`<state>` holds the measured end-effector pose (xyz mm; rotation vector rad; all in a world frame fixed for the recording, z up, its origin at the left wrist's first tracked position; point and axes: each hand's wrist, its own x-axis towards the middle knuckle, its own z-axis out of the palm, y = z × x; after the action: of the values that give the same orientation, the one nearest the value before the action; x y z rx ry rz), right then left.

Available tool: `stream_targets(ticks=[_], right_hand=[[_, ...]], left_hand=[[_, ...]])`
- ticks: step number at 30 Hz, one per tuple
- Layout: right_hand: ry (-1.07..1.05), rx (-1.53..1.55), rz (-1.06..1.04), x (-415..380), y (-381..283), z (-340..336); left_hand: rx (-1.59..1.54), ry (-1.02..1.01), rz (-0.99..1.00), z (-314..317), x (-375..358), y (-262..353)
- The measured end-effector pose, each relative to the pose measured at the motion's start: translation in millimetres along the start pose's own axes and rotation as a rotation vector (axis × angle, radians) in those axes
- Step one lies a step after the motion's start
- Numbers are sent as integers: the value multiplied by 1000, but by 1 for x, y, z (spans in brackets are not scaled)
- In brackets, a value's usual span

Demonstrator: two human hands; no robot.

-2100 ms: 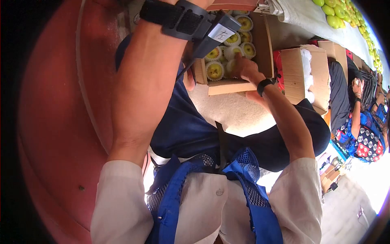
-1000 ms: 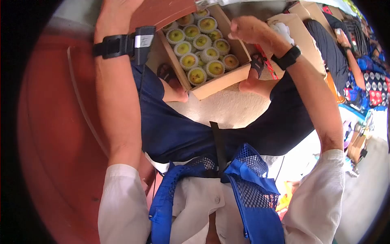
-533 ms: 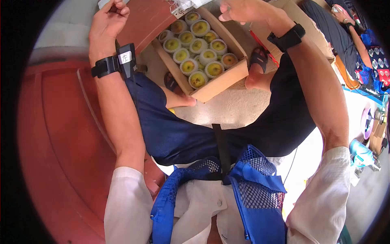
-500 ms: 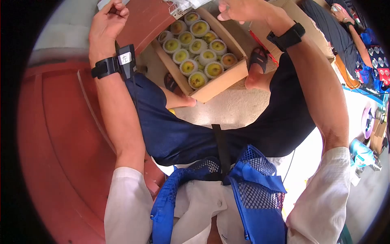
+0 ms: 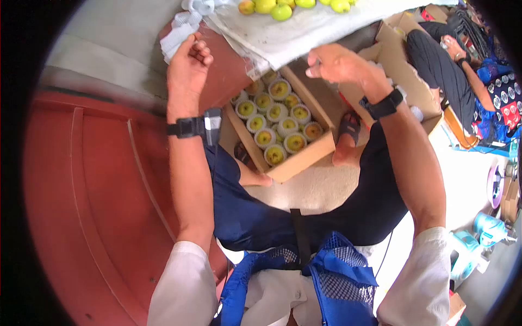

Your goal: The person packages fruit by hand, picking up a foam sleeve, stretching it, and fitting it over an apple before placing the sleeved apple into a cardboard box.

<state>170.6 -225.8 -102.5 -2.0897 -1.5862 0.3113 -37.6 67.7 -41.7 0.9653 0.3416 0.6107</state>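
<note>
netted apples [image 5: 295, 142] fill the cardboard box [image 5: 303, 158], whose walls likely stop rolling. the left hand [image 5: 189, 62] curls loosely by foam nets [image 5: 176, 39]; the right hand [image 5: 338, 64] bends near the box's far side. whether either pinches anything, i cannot tell. floor [image 5: 304, 195] borders the near wall; cloth [image 5: 293, 35] crowds the far edge.

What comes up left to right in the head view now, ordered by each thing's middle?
Large red panel → person's left hand → open cardboard box of netted fruit → person's right hand → co-worker's hand.
</note>
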Motion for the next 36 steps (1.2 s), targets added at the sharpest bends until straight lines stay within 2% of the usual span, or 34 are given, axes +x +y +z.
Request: stream_targets(ticks=[1,3,4,5,7,9,11,13,15,17,18,19,21,22,25,26,27,32,33,35,36], right_hand=[[91,-13,-112,2,15,5],[-51,-60,104,4,-12,-11],[-44,-44,123,7,-11,-8],[-37,-47,129,8,-12,-7],[-32,-34,139,12,-19,-9],[-45,-38,140,17,-20,-10],[-69,-35,147,25,-24,-14],[-70,-53,161,32,-32,-12],[-169,-155,166,51,-36,-9],[-205,-188,195,49,-37,-8],[-177,-140,175,49,-40,-8],[-140,-86,138,53,-45,-8],[-150,-63,129,61,-48,-4],[-166,-90,123,64,-49,-4],[-171,-99,114,61,-48,-5],[-151,-81,121,61,-47,-4],[-129,-63,119,65,-47,-3],[-183,-91,95,68,-51,-4],[-168,-88,94,68,-49,-3],[-146,-78,70,67,-45,-1],[-124,-72,69,68,-45,-1]], left_hand=[[45,-26,32,8,-3,1],[162,-96,137,37,-18,5],[303,-97,251,60,-33,10],[298,-106,271,80,-48,17],[448,-331,403,114,-81,32],[548,-551,441,140,-122,53],[744,-1044,651,158,-144,78],[930,-1152,866,183,-178,94],[1036,-1260,864,203,-202,106],[800,-851,1011,208,-230,72],[824,-1097,1103,195,-220,83],[821,-1091,1099,201,-213,70],[571,-650,1442,214,-211,38],[584,-642,1440,210,-212,42],[740,-800,1177,203,-224,54],[736,-700,1122,208,-228,51],[747,-683,1122,208,-228,52],[689,-802,840,206,-223,68],[709,-791,850,207,-221,66],[795,-1006,986,209,-217,49],[756,-991,918,214,-214,42]])
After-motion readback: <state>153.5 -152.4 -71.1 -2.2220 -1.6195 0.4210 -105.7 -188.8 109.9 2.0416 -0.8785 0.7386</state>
